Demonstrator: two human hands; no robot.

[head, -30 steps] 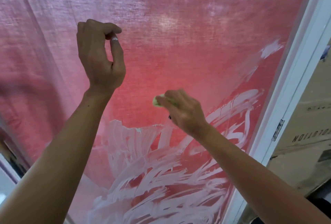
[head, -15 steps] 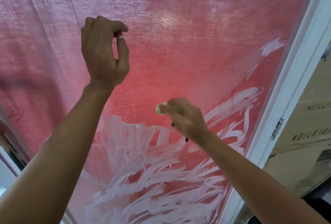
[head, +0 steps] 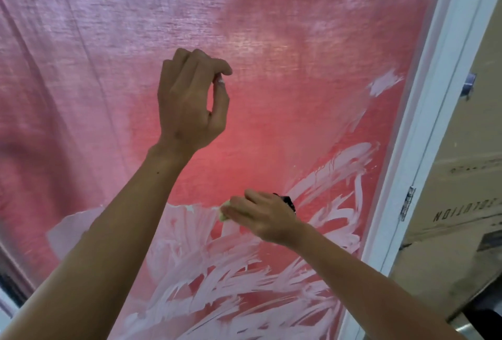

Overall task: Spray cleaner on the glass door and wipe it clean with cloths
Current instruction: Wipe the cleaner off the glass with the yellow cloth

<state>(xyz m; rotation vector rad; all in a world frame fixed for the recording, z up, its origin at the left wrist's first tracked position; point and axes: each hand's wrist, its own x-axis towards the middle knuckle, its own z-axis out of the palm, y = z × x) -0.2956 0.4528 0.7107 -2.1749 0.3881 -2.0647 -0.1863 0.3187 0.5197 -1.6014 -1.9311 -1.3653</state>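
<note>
The glass door [head: 271, 89] fills the view, with a pink-red curtain behind it. White smeared cleaner [head: 217, 280] covers its lower half in streaks. My right hand [head: 260, 217] presses a small pale yellow-green cloth or sponge [head: 224, 210] flat against the glass at the upper edge of the smears; something dark shows past its knuckles. My left hand [head: 193, 100] is raised in front of the glass above it, fingers curled, thumb and forefinger pinched together with a trace of white on the fingertips. It holds nothing that I can see.
The white door frame [head: 423, 149] runs diagonally down the right side, with a metal hinge [head: 406, 205]. Beyond it lies brown cardboard [head: 467, 176] with mirrored black lettering. A small white patch [head: 384, 84] of cleaner sits high on the right of the glass.
My right hand has slid the cloth down along the glass. My left hand has moved to the right and stays pinched.
</note>
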